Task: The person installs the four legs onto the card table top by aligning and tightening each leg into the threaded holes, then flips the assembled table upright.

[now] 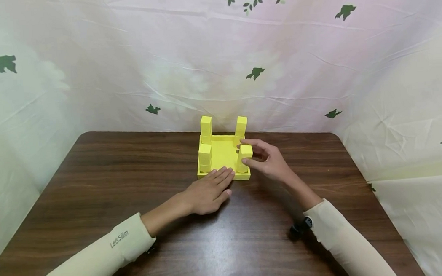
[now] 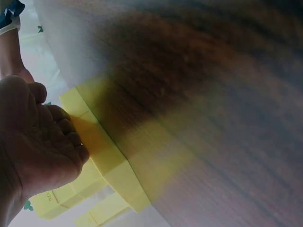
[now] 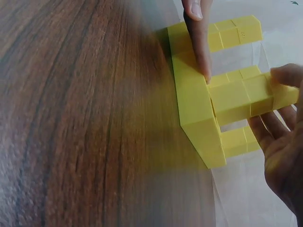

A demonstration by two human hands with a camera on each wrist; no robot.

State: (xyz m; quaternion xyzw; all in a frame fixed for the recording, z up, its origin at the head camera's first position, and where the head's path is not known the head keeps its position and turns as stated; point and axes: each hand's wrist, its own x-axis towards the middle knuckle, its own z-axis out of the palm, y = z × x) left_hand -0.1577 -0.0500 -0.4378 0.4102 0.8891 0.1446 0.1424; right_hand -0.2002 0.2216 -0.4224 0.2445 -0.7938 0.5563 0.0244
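On the wooden table stands a shallow yellow square tray [image 1: 221,150] with an upright yellow block column at each corner. My right hand [image 1: 269,160] holds the near right block column [image 1: 246,152], thumb on the near side and fingers behind it. Seams in the right wrist view show that this column [image 3: 229,101] is made of stacked blocks. My left hand [image 1: 209,193] lies with straight fingers across the tray's near rim, left of that column. In the left wrist view its palm [image 2: 42,146] is over the tray's side wall [image 2: 102,142].
The other columns are the near left one [image 1: 205,156], the far left one [image 1: 206,128] and the far right one [image 1: 241,126]. Behind the table [image 1: 131,168] hangs a pale cloth [image 1: 186,64] with green leaf and bird prints. It also covers both sides.
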